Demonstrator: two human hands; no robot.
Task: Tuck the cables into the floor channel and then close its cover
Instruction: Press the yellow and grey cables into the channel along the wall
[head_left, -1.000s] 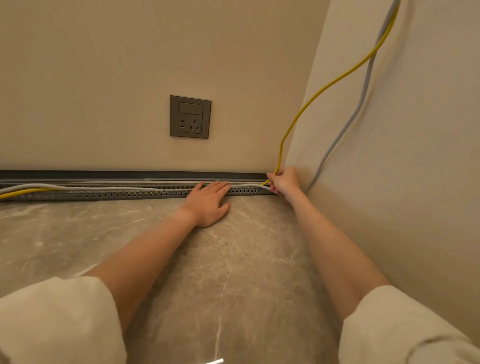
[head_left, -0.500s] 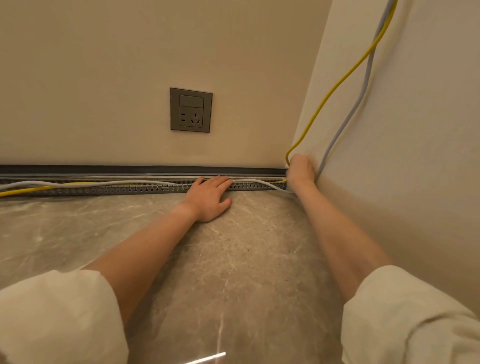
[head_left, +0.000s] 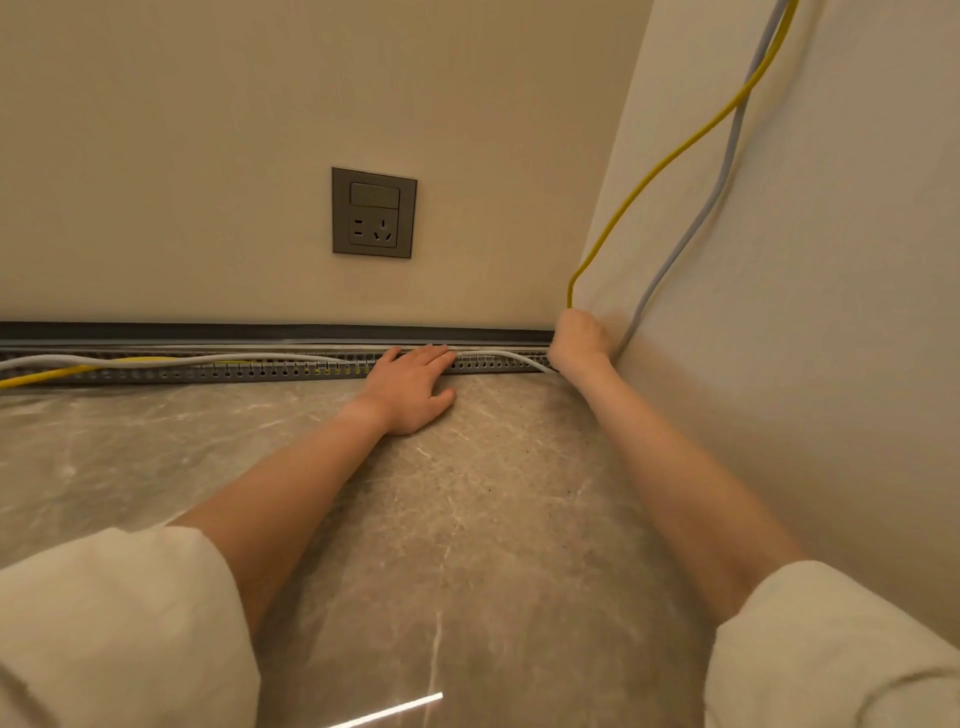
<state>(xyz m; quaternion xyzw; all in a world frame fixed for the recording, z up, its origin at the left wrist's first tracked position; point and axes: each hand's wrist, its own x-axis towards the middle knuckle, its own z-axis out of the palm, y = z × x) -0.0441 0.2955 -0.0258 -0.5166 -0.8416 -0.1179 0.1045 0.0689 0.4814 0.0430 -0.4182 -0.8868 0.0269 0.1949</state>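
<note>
In the middle of the frame I see a grey socket (head_left: 374, 212) on the beige wall (head_left: 208, 130). A second wall (head_left: 831, 312) fills the right side. The lower half is marble floor (head_left: 467, 519) with pale veins.

Yellow cable (head_left: 670, 156) and grey cable (head_left: 727, 171) cut off at top edge, lower ends hidden behind right hand (head_left: 577, 340) at floor channel (head_left: 270, 370), channel's left run cropped, left hand (head_left: 410, 387) fingertips masking slots
</note>
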